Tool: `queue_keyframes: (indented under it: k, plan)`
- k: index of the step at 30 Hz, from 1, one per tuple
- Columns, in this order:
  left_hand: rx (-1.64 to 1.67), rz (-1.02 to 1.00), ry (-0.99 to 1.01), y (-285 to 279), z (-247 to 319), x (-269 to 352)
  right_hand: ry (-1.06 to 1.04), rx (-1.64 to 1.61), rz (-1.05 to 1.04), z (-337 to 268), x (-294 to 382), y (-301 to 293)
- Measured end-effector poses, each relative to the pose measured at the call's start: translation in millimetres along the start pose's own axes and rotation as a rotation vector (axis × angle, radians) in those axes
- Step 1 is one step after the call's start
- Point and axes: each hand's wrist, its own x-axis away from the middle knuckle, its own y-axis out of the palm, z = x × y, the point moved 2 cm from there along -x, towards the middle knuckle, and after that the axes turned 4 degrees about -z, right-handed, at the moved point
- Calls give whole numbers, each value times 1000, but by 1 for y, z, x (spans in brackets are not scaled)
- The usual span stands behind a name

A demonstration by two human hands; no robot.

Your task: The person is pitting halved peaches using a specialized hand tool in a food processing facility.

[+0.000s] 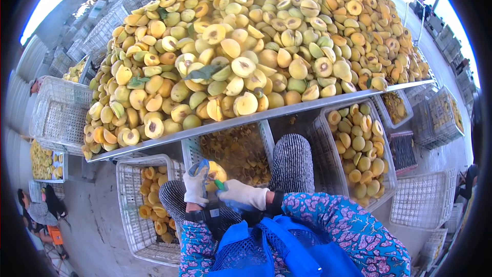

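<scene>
My left hand (196,185), in a white and blue work glove, holds a yellow peach piece (217,171) above my lap. Gripped in my gloved right hand (244,194) is a small tool with a green handle (220,185), its tip against or close to the fruit; the blade cannot be made out. Below and beyond my hands, a crate (186,150) holds a brown mass of pits and scraps (234,152). Before me, a metal-edged table (265,117) bears a large heap of halved yellow peaches (230,46), many with brown pits showing and a few green leaves (203,72) among them.
Plastic crates with peach halves stand at my left (128,215) and right (390,177). Another crate (57,111) is at the table's left end. Stacked crates (438,117) and a white crate (421,200) lie further right. A seated person (38,209) is at far left.
</scene>
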Motion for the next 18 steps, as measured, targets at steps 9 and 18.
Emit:
queue_keyframes:
  k: [9,18]
  plan:
    - [-3,-2,-34,-15,-1,3,123,-571,-341,-4,4,5]
    - [378,300,106,-8,-30,12,-82,-8,22,12,-26,15]
